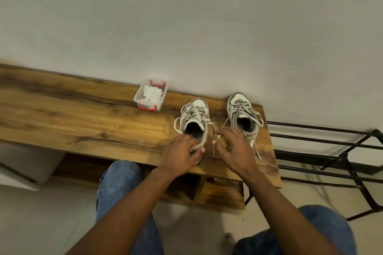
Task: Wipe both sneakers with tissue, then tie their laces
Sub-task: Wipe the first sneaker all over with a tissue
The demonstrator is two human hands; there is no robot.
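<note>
Two sneakers stand on the worktop (pixel 93 118), laces loose: tying is all to do, and whether wiping is finished I cannot tell. The left hand (pixel 180 154) grips the left sneaker (pixel 195 119) at its heel. The right hand (pixel 233 148) pinches that shoe's lace (pixel 213 136) beside the right sneaker (pixel 241 114); tissues (pixel 152 94) sit in a box (pixel 137 98) farther left.

Two white and grey sneakers stand upright on the wooden surface (pixel 83 114), toes toward the wall and heel openings toward the person. The left sneaker (pixel 194 119) has red accents and loose grey laces sprawled over its tongue, one loop hanging off its left side; its heel is gripped by the left hand (pixel 179 156). One lace end (pixel 213 136) trails down to the right, pinched by the right hand (pixel 233 148). The right sneaker (pixel 242 116) sits just beside it, apart, near the surface's right edge, laces untied and dangling over its sides. White tissue (pixel 152 94) lies crumpled in a small clear box (pixel 138 97) with red clips, left of the sneakers by the wall.
</note>
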